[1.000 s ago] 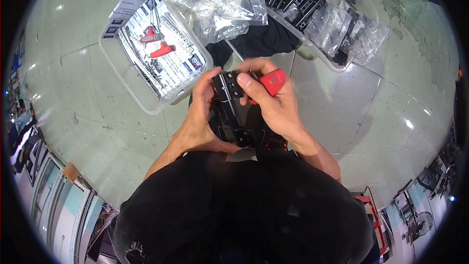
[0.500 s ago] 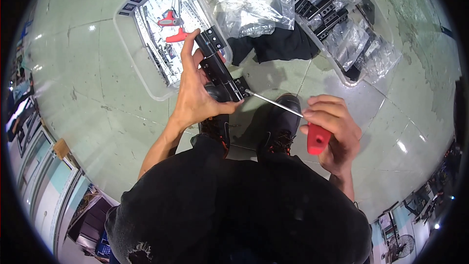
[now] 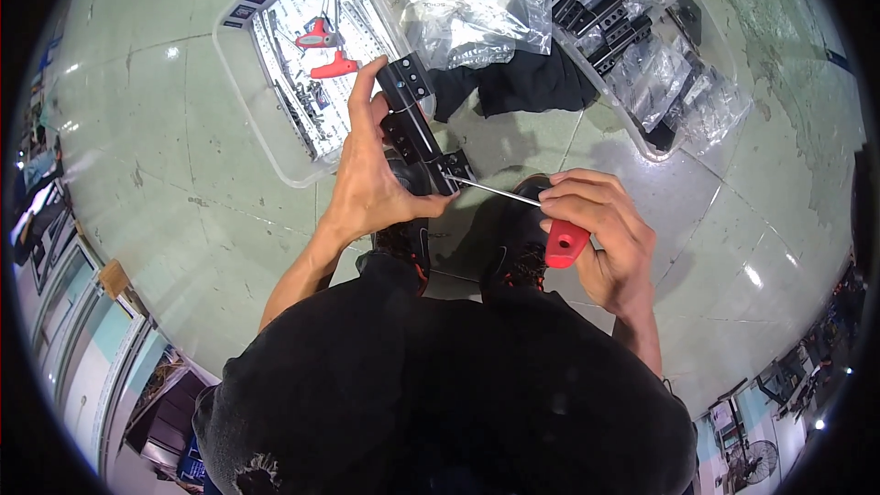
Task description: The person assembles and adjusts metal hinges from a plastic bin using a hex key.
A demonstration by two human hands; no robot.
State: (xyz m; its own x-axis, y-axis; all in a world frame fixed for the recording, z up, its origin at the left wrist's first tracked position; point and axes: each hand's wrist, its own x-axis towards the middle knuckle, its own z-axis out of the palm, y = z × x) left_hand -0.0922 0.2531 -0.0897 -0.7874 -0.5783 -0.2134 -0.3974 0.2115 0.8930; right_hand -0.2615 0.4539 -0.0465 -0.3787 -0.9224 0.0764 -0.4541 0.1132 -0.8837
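My left hand [image 3: 362,179] grips a long black door hinge [image 3: 412,133], with the thumb at its near end and the index finger stretched to its far end. The hinge lies slanted above my left shoe and has several screw holes in its leaves. In my right hand [image 3: 610,234] is a T-handle hex key [image 3: 568,243] with a red grip, the fingers wrapped around it. Its thin metal shaft points left, and its tip meets the near end of the hinge. Exactly which hole the tip sits in is too small to tell.
A clear plastic bin [image 3: 266,142] with metal parts and two red-handled hex keys [image 3: 335,65] stands at the left. Clear plastic bags [image 3: 477,9] and a black cloth [image 3: 541,82] lie beside it. Another bin [image 3: 632,133] at the right holds black hinges and bags.
My right hand has moved left with the hex key, and the tip has shifted left along the hinge's near end. The hinge has rolled slightly in my left hand.
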